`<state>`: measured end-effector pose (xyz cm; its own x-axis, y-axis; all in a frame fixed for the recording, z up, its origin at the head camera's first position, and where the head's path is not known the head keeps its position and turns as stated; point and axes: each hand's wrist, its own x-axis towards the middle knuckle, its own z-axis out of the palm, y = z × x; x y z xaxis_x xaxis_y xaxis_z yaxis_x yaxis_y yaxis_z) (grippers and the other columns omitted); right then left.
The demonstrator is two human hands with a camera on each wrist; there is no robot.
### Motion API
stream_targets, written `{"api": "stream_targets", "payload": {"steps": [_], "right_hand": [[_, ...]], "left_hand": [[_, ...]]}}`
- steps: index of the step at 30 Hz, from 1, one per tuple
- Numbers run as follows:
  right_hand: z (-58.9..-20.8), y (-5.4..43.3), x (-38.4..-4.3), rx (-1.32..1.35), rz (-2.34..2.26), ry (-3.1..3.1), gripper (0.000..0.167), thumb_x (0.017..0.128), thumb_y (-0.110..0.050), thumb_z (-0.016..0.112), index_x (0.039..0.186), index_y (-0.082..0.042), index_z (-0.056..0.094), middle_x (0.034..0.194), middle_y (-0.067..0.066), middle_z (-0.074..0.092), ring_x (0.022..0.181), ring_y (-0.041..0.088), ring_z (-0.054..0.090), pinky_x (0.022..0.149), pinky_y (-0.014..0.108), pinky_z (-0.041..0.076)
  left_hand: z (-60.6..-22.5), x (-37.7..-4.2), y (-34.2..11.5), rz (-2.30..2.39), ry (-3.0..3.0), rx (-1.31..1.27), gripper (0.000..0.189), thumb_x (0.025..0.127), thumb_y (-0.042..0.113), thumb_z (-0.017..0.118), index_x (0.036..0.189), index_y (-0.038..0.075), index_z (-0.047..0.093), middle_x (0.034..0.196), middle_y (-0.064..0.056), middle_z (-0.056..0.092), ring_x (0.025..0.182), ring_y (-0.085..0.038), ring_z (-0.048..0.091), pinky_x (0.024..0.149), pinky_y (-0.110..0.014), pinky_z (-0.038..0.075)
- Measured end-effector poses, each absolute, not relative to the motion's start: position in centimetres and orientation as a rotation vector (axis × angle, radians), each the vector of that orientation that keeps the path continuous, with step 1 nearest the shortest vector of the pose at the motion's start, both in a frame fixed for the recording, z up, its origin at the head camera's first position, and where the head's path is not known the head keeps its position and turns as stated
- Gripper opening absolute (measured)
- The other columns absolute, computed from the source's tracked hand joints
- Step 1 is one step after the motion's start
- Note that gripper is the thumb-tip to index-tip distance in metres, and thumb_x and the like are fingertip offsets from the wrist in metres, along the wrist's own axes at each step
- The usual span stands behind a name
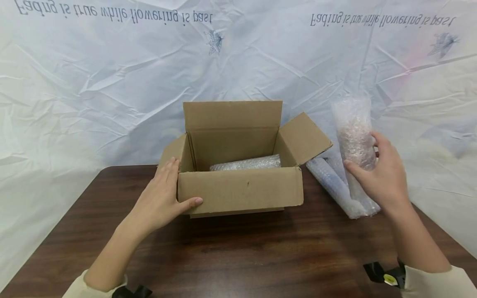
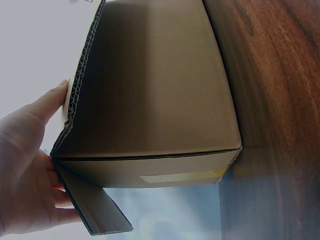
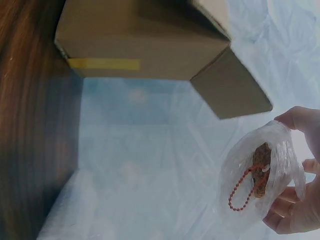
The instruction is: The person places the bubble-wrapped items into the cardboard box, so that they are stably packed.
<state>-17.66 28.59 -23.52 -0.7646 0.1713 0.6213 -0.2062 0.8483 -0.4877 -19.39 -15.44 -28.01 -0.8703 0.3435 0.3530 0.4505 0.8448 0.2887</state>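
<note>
My right hand [image 1: 387,176] grips a bubble-wrapped package [image 1: 354,132] upright, right of the cardboard box [image 1: 238,190]. Through the package's end, the right wrist view shows a brown piece and a loop of red beads [image 3: 240,192]. My left hand [image 1: 160,194] rests at the box's front left corner. Its fingers lie straight along the left flap, with the thumb on the front flap [image 1: 261,188]. The box stands with its flaps up or folded out. Inside lies another bubble-wrapped package [image 1: 249,162], its lower part hidden by the front flap.
More bubble-wrapped rolls [image 1: 335,188] lie on the dark wooden table [image 1: 238,256], to the right of the box and partly behind my held package. The right flap [image 1: 305,138] sticks out toward them. Behind the table hangs a wrinkled white printed sheet [image 1: 130,82].
</note>
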Motion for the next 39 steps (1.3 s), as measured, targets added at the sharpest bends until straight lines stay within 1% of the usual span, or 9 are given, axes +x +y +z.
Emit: {"api": "stream_targets", "payload": {"steps": [3,6,9,12,18,24,30,36,39], "right_hand": [[-23.1,27.6,-17.2,0.079,0.675,-2.274,0.079,0.074,-0.011,0.072,0.141,-0.006,0.032,0.119,0.031,0.044,0.106,0.047,0.039,0.08,0.06,0.03],[-22.5,26.4,-16.9,0.137,0.646,-2.22,0.079,0.069,-0.009,0.074,0.139,-0.006,0.036,0.12,0.032,0.045,0.109,0.049,0.039,0.086,0.06,0.029],[-21.8,25.1,-16.7,0.21,0.627,-2.176,0.08,0.066,-0.009,0.076,0.137,-0.005,0.039,0.122,0.031,0.046,0.111,0.049,0.039,0.095,0.057,0.028],[-21.3,23.8,-16.7,0.304,0.602,-2.132,0.078,0.065,-0.008,0.075,0.136,-0.004,0.042,0.123,0.029,0.047,0.114,0.047,0.039,0.099,0.053,0.027],[-20.4,21.2,-17.1,0.479,0.501,-2.1,0.074,0.068,-0.009,0.072,0.135,-0.001,0.042,0.124,0.024,0.048,0.114,0.041,0.041,0.098,0.049,0.029],[-20.1,18.8,-18.3,0.634,0.374,-2.096,0.076,0.066,-0.009,0.075,0.133,-0.003,0.041,0.124,0.024,0.048,0.111,0.042,0.043,0.093,0.052,0.033],[-20.3,16.6,-19.8,0.73,0.282,-2.159,0.078,0.068,-0.01,0.077,0.136,-0.01,0.038,0.129,0.021,0.045,0.113,0.041,0.044,0.094,0.052,0.035],[-20.0,14.8,-21.4,0.81,0.232,-2.208,0.076,0.069,-0.005,0.077,0.134,-0.012,0.038,0.134,0.019,0.042,0.119,0.038,0.041,0.098,0.049,0.034],[-19.9,14.0,-22.5,0.842,0.197,-2.269,0.073,0.072,-0.004,0.075,0.134,-0.013,0.038,0.136,0.019,0.041,0.121,0.038,0.04,0.098,0.05,0.034]], "left_hand": [[-28.0,-19.5,-15.5,-0.529,-2.733,-0.604,0.112,0.076,0.067,0.057,0.144,-0.009,0.011,0.148,-0.027,0.014,0.136,-0.038,0.013,0.107,-0.052,0.017],[-28.0,-19.5,-15.6,-0.528,-2.733,-0.606,0.112,0.076,0.067,0.058,0.144,-0.009,0.01,0.148,-0.027,0.014,0.137,-0.038,0.012,0.108,-0.052,0.017],[-28.0,-19.6,-15.6,-0.525,-2.736,-0.607,0.112,0.076,0.066,0.058,0.144,-0.009,0.01,0.148,-0.026,0.013,0.137,-0.038,0.011,0.107,-0.053,0.017],[-28.0,-19.6,-15.7,-0.524,-2.739,-0.608,0.112,0.077,0.066,0.059,0.144,-0.009,0.01,0.149,-0.026,0.013,0.137,-0.038,0.011,0.107,-0.053,0.017],[-28.0,-19.8,-15.8,-0.506,-2.726,-0.629,0.111,0.077,0.067,0.056,0.143,-0.011,0.01,0.148,-0.028,0.013,0.136,-0.039,0.012,0.108,-0.053,0.017],[-28.0,-19.9,-15.8,-0.509,-2.705,-0.65,0.11,0.079,0.066,0.055,0.143,-0.011,0.011,0.147,-0.029,0.014,0.136,-0.04,0.013,0.108,-0.052,0.016],[-28.0,-20.0,-15.9,-0.5,-2.71,-0.652,0.109,0.079,0.067,0.054,0.143,-0.011,0.01,0.148,-0.028,0.013,0.136,-0.039,0.013,0.108,-0.051,0.017],[-27.9,-20.3,-16.0,-0.491,-2.717,-0.649,0.109,0.079,0.065,0.055,0.143,-0.011,0.012,0.147,-0.029,0.014,0.136,-0.039,0.013,0.108,-0.051,0.018],[-27.9,-20.4,-16.1,-0.487,-2.722,-0.645,0.108,0.079,0.065,0.056,0.143,-0.011,0.012,0.147,-0.029,0.014,0.136,-0.039,0.013,0.108,-0.051,0.018]]}}
